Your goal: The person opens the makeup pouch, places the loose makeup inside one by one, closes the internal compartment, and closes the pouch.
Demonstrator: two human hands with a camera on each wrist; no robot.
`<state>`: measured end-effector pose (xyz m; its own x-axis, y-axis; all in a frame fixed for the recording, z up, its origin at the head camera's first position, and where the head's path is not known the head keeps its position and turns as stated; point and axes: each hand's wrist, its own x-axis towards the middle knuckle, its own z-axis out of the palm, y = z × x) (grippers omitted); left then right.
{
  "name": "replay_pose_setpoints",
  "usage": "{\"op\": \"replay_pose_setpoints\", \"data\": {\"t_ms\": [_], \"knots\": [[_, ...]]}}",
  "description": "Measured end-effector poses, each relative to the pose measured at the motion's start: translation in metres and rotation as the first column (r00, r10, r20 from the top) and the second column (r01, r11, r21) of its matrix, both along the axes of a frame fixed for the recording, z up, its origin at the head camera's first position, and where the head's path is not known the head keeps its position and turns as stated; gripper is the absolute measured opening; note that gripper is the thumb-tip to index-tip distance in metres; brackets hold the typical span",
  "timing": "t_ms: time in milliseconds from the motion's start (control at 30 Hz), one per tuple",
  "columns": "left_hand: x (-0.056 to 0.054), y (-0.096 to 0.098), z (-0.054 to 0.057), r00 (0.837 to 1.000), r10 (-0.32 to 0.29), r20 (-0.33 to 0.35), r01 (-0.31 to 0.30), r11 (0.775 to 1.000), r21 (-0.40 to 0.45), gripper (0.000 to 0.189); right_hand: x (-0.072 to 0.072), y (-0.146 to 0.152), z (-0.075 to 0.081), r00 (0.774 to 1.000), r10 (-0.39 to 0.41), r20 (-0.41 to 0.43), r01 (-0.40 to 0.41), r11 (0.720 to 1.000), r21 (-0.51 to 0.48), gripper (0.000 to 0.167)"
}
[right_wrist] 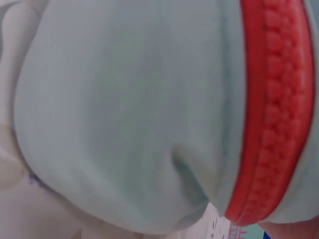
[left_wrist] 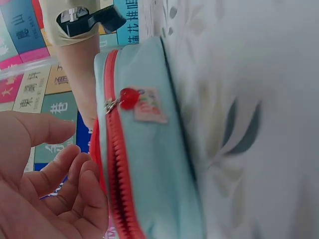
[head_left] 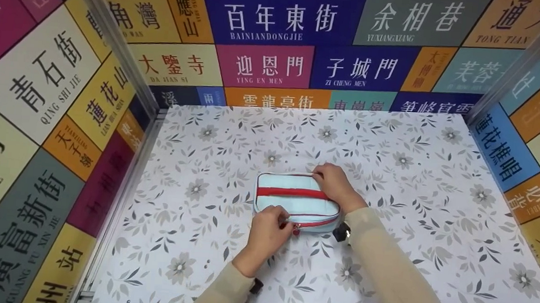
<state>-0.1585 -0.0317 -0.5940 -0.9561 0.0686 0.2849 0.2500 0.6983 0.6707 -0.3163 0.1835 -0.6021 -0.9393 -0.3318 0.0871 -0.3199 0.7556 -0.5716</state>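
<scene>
A pale blue zip pouch [head_left: 290, 204] with a red stripe across its top lies on the patterned surface. Its red zipper [left_wrist: 118, 169] runs along the near side, and a pull with a red bead [left_wrist: 130, 98] hangs beside a small printed tag [left_wrist: 149, 104]. My left hand [head_left: 269, 232] is at the pouch's near left corner, by the pull. In the left wrist view, the left thumb and loosely bent fingers [left_wrist: 75, 174] stand apart with nothing between them. My right hand [head_left: 339, 185] grips the pouch's far right corner; the right wrist view mostly shows pouch fabric [right_wrist: 124, 114].
The white table [head_left: 187, 241] carries a grey floral pattern. Panels of coloured signs [head_left: 279, 19] stand behind it and on both sides. Dark wrist-worn devices [head_left: 340, 232] sit under the beige sleeves.
</scene>
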Motion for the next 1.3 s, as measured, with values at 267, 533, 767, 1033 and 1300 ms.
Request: {"op": "replay_pose_setpoints", "data": {"t_ms": [267,533,767,1033,1300], "knots": [[0.009,0.01,-0.008,0.997,0.068,0.03,-0.069,0.997,0.018,0.02,-0.002,0.0,0.0,1.0,0.022,-0.011,-0.021,1.0,0.02,0.021],[0.012,0.022,-0.013,0.997,0.071,-0.018,-0.072,0.989,-0.129,0.028,-0.002,-0.001,0.0,1.0,0.014,-0.013,-0.013,1.0,0.014,0.02],[0.011,0.024,-0.017,0.992,0.087,-0.09,-0.101,0.981,-0.166,0.017,-0.003,-0.003,0.004,0.999,0.047,0.011,-0.048,0.997,0.061,0.019],[0.013,0.025,-0.016,0.995,0.074,-0.062,-0.084,0.98,-0.178,0.019,-0.007,-0.008,0.026,0.99,0.123,0.067,-0.131,0.981,0.14,0.018],[0.012,0.026,-0.017,0.997,0.071,-0.038,-0.078,0.977,-0.2,0.021,-0.011,-0.031,0.037,0.978,0.168,0.125,-0.189,0.964,0.185,0.024]]}}
